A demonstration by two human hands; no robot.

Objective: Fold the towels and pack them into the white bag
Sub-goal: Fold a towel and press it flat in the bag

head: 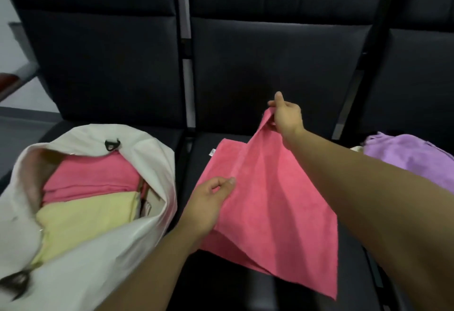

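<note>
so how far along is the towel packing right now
Done: a folded pink towel and a yellow towel already lie in the white bag. In hand: the right hand pinches a corner of another pink towel while the left hand grips its edge, mid-fold on the seat. Left: a purple towel waits, unfolded.

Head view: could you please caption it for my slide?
Both hands, left and right, lift a pink towel beside the white bag.

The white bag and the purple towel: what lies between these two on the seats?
In the head view, the pink towel lies between the white bag and the purple towel, gripped by the left hand and right hand.
</note>
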